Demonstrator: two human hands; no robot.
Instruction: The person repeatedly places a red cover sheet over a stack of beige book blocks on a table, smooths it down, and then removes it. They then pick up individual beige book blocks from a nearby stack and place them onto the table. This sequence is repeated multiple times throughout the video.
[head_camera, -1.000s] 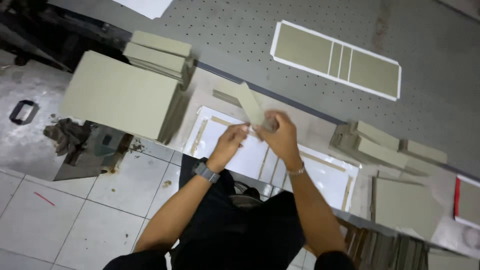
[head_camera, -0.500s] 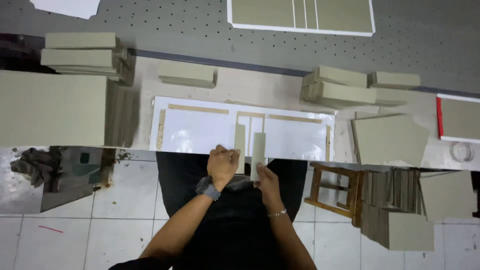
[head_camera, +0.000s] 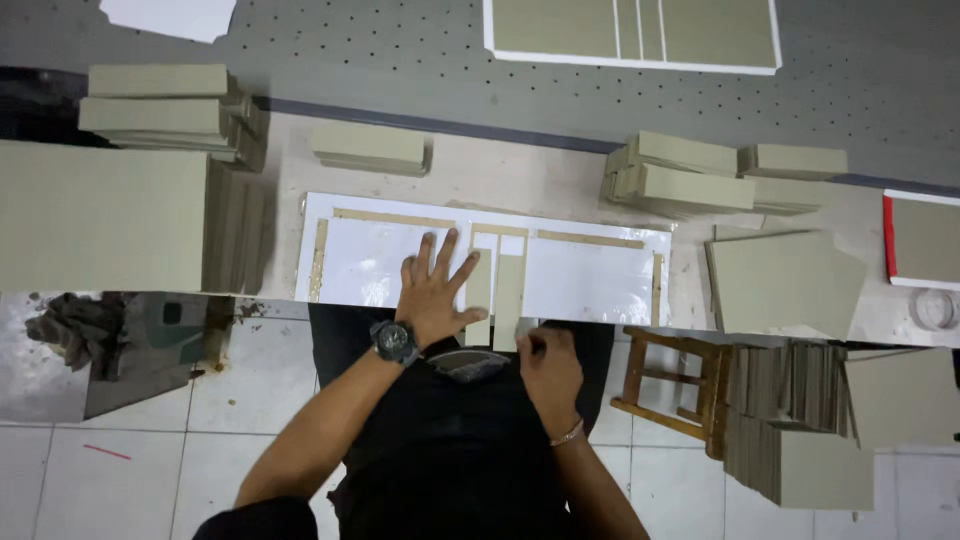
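Note:
A white sheet (head_camera: 590, 280) with thin tan border strips lies along the table's near edge. Two narrow grey-green board strips (head_camera: 496, 288) lie upright side by side in its middle. My left hand (head_camera: 432, 290), with a black watch on the wrist, lies flat on the sheet with fingers spread, its thumb beside the left strip. My right hand (head_camera: 548, 368) is curled at the near edge just below the right strip, its fingertips at the strip's lower end.
Stacks of grey-green boards stand at the left (head_camera: 100, 215), back left (head_camera: 160, 110), centre back (head_camera: 368, 147) and right (head_camera: 680, 175). A large loose board (head_camera: 780, 282) lies to the right. A wooden stool (head_camera: 675, 385) and more board piles (head_camera: 800, 430) sit below the table.
The two strips, held upright in both hands a moment ago, now lie flat on the white sheet. My left hand has opened flat onto the sheet; my right has dropped to the near edge.

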